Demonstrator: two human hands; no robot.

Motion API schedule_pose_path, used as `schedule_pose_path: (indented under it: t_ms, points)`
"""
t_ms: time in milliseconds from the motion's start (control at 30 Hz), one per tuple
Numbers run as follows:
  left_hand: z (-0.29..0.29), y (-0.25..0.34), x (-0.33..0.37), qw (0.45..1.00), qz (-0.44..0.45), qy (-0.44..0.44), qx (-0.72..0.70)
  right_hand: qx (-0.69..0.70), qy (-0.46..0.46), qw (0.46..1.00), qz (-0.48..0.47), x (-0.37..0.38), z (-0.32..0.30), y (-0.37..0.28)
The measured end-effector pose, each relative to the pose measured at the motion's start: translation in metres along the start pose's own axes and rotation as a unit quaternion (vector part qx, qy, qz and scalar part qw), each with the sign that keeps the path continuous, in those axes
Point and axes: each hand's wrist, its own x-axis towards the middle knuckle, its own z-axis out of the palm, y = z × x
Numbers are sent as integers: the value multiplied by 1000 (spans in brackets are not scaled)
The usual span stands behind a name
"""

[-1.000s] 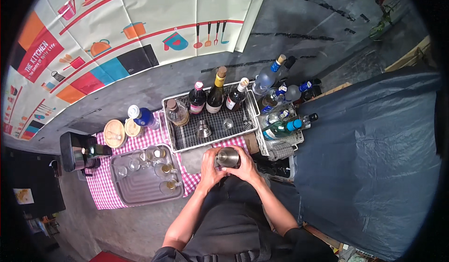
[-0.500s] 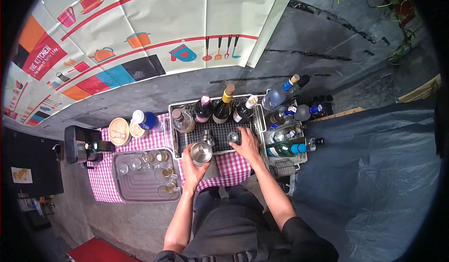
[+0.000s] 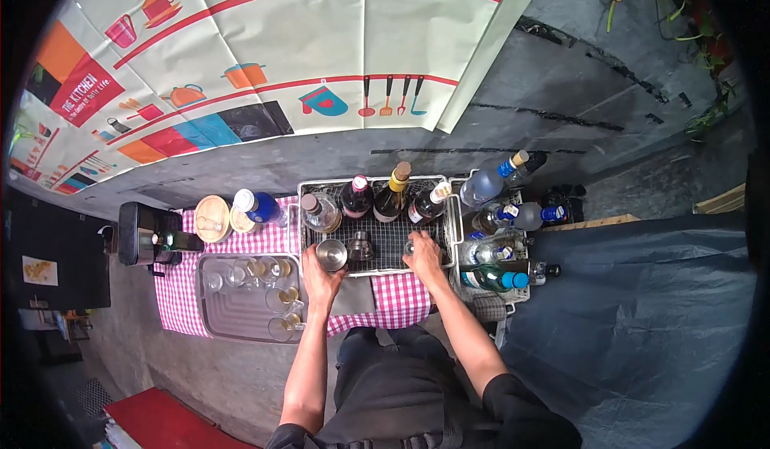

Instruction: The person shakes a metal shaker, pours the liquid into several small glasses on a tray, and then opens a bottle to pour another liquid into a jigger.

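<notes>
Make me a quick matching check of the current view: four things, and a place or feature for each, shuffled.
Things:
1. metal cup
2. serving tray
3. green bottle
4. small clear glass

Places or features:
A. on the checked cloth
B. at the right hand, partly hidden
C. topped with a bright blue cap
D. in the left hand

Pairs: 1-D, 2-A, 3-C, 4-B

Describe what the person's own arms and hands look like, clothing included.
The left hand and right hand are ungloved, and no watch shows at either wrist. Black short sleeves leave the forearms uncovered. Rings, if any, are too small to make out.
</notes>
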Motion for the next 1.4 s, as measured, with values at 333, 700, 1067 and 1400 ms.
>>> schedule_pose_path:
  t_ms: [333, 700, 1067, 1400]
  points:
    - [10, 0, 11, 994, -77, -56, 47, -6, -16, 1000, -1, 0, 7, 12]
    - [10, -12, 13, 995, -35, -90, 11, -17, -8, 1000, 20, -9, 0, 6]
    - [-5, -10, -15, 999, 40, -20, 19, 72, 131, 988, -44, -51, -31, -16]
    - [6, -23, -103, 988, 105, -92, 61, 43, 34, 991, -124, -150, 25, 7]
